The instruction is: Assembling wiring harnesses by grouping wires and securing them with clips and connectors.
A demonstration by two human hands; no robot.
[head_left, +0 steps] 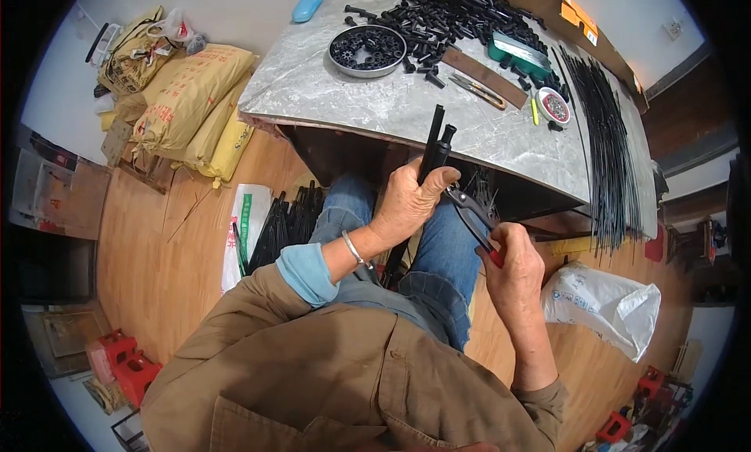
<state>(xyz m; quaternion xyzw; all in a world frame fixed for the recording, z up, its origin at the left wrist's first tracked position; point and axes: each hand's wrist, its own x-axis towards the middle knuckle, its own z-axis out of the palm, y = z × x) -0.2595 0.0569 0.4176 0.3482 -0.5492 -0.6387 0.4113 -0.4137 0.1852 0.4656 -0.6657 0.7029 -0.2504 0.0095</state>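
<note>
nearest, over the lap, the right hand (512, 272) is closed around the red-tipped handles of pliers (472, 217), whose jaws meet the black rods (434, 151) clenched upright in the left hand (407, 201), just before the counter's (375, 100) near edge. farther on the counter sit a round metal dish (368, 51) of black rings, then a heap of black parts (461, 14) near its far edge.
</note>
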